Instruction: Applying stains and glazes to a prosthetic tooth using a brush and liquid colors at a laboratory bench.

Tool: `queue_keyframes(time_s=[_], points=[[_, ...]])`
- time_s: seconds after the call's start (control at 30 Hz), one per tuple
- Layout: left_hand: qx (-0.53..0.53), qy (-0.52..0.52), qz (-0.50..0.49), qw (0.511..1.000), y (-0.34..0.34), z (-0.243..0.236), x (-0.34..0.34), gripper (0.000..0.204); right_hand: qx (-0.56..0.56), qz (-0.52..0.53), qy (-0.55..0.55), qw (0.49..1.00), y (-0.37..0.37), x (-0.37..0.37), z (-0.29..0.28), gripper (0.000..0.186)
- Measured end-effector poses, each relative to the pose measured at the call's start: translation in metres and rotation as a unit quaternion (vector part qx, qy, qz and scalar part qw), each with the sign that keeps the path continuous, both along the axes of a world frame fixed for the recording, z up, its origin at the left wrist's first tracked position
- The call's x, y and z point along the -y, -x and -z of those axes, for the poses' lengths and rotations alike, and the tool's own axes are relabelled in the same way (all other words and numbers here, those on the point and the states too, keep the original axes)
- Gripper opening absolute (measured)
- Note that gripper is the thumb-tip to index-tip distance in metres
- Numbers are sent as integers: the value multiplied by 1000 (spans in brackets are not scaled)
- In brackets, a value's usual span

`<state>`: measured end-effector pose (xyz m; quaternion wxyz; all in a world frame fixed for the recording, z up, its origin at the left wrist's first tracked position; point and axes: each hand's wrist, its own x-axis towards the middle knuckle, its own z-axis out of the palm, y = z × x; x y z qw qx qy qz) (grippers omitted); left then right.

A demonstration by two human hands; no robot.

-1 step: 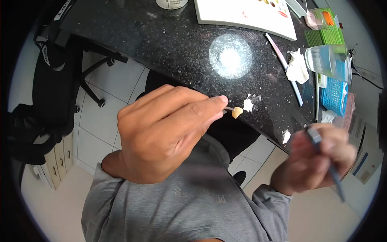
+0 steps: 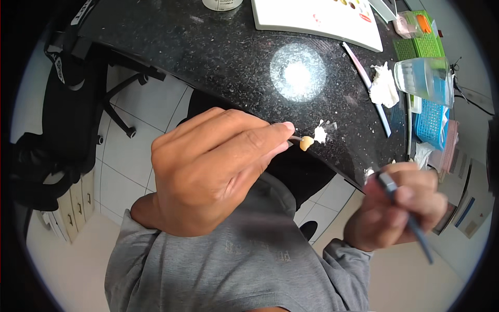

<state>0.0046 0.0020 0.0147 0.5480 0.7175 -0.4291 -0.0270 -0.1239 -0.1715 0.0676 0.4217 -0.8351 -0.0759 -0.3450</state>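
Between the thumb and fingertips of my left hand (image 2: 215, 169) is a thin holder (image 2: 295, 138), mostly hidden by the fingers. A small yellowish tooth crown (image 2: 306, 143) sits on its tip, over the table's front edge. Lower right, my right hand (image 2: 403, 205) is closed around a slim dark brush (image 2: 416, 229) with a shiny metal collar. The brush is slanted, its handle end pointing down to the right. Motion smears the hand, and the bristles cannot be made out. The brush is apart from the crown.
A speckled black table (image 2: 223, 67) bears a white palette (image 2: 317, 21) with coloured dabs, a pink-and-blue stick (image 2: 366, 83), crumpled tissue (image 2: 383, 88) and a clear glass (image 2: 425, 80). White powder (image 2: 320, 134) lies near the crown. Blue basket (image 2: 431, 122) at right; black chair (image 2: 60, 125) at left.
My right hand has shifted a little to the left with the brush, toward the crown. My left hand and the crown are almost unmoved.
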Motion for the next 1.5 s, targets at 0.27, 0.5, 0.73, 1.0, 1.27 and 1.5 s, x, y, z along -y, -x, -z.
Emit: queue_keyframes(time_s=[0.27, 0.5, 0.73, 1.0, 1.27, 1.5], points=[[3, -19, -5, 1000, 4, -2, -1, 23, -15, 62, 46, 997, 2, -18, 27, 22], [8, -26, -15, 1000, 5, -4, 0, 22, -15, 53, 49, 997, 0, -16, 28, 20], [6, -21, -13, 1000, 4, -4, 1, 22, 17, 12, 3, 1000, 0, -11, 28, 23], [15, -20, -9, 1000, 4, -2, 0, 20, -12, 55, 30, 998, 1, -17, 28, 21], [14, -23, -11, 1000, 4, -3, 1, 20, -12, 69, 34, 997, 2, -16, 29, 22], [24, -15, -16, 999, 6, 0, 0, 21, -3, 91, -15, 996, 5, -21, 29, 25]])
